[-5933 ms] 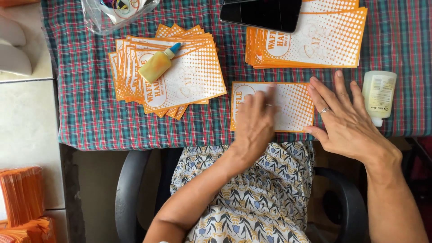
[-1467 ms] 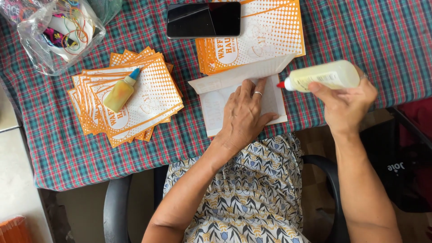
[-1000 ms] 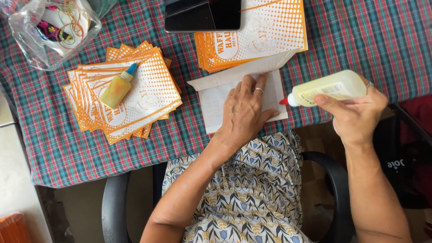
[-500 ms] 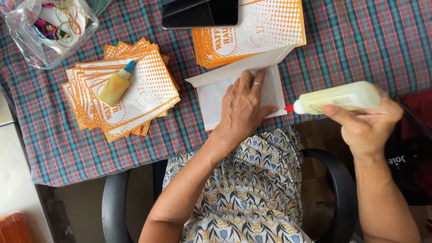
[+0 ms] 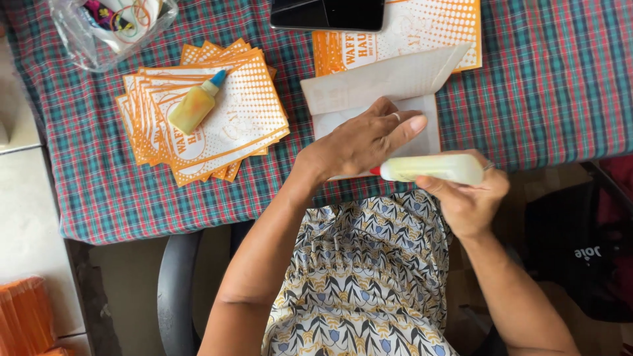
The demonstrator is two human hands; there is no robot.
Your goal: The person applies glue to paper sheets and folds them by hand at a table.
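1. Head view: the left hand (image 5: 359, 142) lies palm down and flat, fingers spread, pressing on a white folded paper bag (image 5: 379, 92) that rests on the counter (image 5: 541, 86), near its front edge

2. Head view: the right hand (image 5: 469, 198) is closed around a pale yellow glue bottle (image 5: 432, 168), held sideways; its red tip (image 5: 375, 171) points left and sits just beside the left hand's wrist, at the lower edge of the paper bag

3. Head view: the bag's upper flap is folded open and overlaps a stack of orange-and-white printed bags (image 5: 409, 29) behind it; a dark phone (image 5: 328, 13) lies on that stack's top left corner

4. Head view: to the left, a fanned pile of orange-and-white bags (image 5: 211, 125) lies on the checked cloth, with a second small glue bottle (image 5: 195, 104), blue-capped, resting on top

5. Head view: a clear plastic bag (image 5: 109, 26) with rubber bands inside sits at the far left corner, well apart from both hands

6. Head view: the person sits in a chair (image 5: 175, 290) with a patterned dress over the lap
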